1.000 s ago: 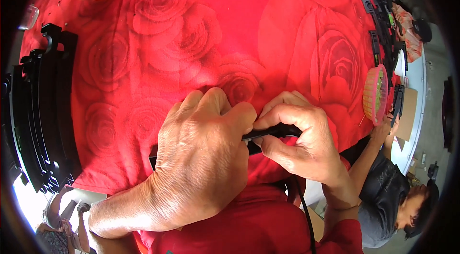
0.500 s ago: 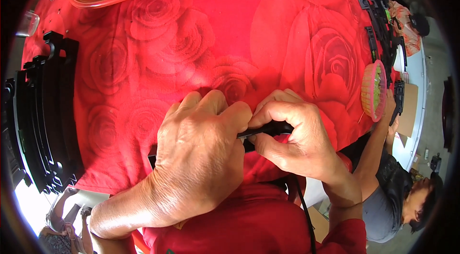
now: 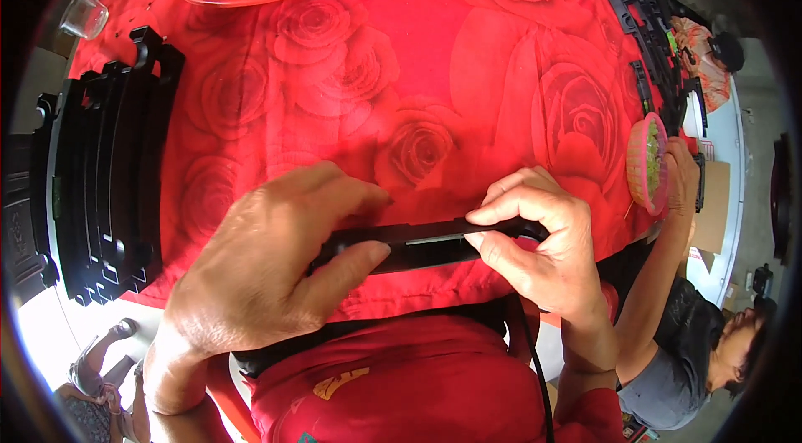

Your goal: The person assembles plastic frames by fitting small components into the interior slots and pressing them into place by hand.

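A long black plastic strip [image 3: 426, 252] with a narrow lighter line along it lies crosswise in front of my body, near the table's front edge. Around its left end is my left hand [image 3: 259, 263], with the thumb pressed on the near side and the fingers reaching over the far side. My right hand [image 3: 547, 234] pinches the strip right of its middle between thumb and forefinger. Parts of both ends are hidden by my hands.
Similar black strips [image 3: 109, 184] stand stacked at the left. A red basin [image 3: 251, 0] of small parts and a clear cup [image 3: 83, 15] sit farther back. Black parts [image 3: 639, 25] line the right edge. A co-worker's hand [image 3: 683, 180] touches a pink basket [image 3: 643, 163].
My left hand has moved left, away from my right hand, and its fingers have spread. More of the black strip now shows between the hands. The view has shifted slightly.
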Demonstrator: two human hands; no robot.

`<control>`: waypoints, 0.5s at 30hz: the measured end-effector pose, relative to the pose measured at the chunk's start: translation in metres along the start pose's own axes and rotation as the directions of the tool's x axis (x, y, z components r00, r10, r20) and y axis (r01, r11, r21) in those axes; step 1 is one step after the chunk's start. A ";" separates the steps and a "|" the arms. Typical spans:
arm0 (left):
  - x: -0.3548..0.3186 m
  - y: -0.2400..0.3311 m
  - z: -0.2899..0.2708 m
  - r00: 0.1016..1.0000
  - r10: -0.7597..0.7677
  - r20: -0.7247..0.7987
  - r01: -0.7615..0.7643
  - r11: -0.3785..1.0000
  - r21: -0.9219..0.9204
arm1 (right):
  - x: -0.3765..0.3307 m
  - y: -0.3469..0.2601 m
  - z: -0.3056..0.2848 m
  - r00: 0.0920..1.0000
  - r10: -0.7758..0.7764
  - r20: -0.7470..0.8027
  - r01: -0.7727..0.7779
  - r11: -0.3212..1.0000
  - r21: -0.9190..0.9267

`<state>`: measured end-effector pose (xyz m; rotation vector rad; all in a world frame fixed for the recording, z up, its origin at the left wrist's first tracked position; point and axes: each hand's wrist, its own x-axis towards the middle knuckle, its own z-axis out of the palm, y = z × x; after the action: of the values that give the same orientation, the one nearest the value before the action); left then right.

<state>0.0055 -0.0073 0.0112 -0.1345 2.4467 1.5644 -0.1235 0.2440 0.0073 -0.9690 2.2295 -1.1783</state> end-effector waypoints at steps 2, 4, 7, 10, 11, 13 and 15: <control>-0.002 -0.002 0.005 0.999 0.035 0.008 -0.035 0.999 -0.030 | -0.002 -0.003 0.001 0.993 -0.118 -0.001 0.117 0.990 -0.083; -0.007 0.001 0.010 0.997 0.075 0.016 -0.075 0.997 0.008 | -0.007 -0.011 0.001 0.992 -0.128 0.009 0.128 0.987 -0.094; -0.008 0.003 0.019 0.996 0.092 -0.017 -0.090 0.992 0.088 | -0.014 -0.019 0.001 0.994 -0.111 -0.024 0.106 0.981 -0.162; -0.009 0.002 0.024 0.995 0.087 -0.044 -0.084 0.994 0.064 | -0.020 -0.020 0.002 0.988 -0.149 -0.035 0.138 0.969 -0.204; -0.010 0.000 0.026 0.995 0.087 -0.047 -0.084 0.994 0.066 | -0.020 -0.018 0.004 0.987 -0.155 -0.043 0.145 0.973 -0.179; -0.012 -0.003 0.027 0.989 0.122 -0.077 -0.116 0.990 0.083 | -0.023 -0.015 0.008 0.985 -0.166 -0.050 0.157 0.976 -0.153; -0.012 -0.001 0.023 0.992 0.113 -0.061 -0.108 0.991 0.078 | -0.030 -0.014 0.014 0.991 -0.103 -0.085 0.096 0.992 -0.084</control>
<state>0.0211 0.0124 0.0039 -0.0380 2.6010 1.5326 -0.0897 0.2534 0.0136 -1.0902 2.3378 -1.2051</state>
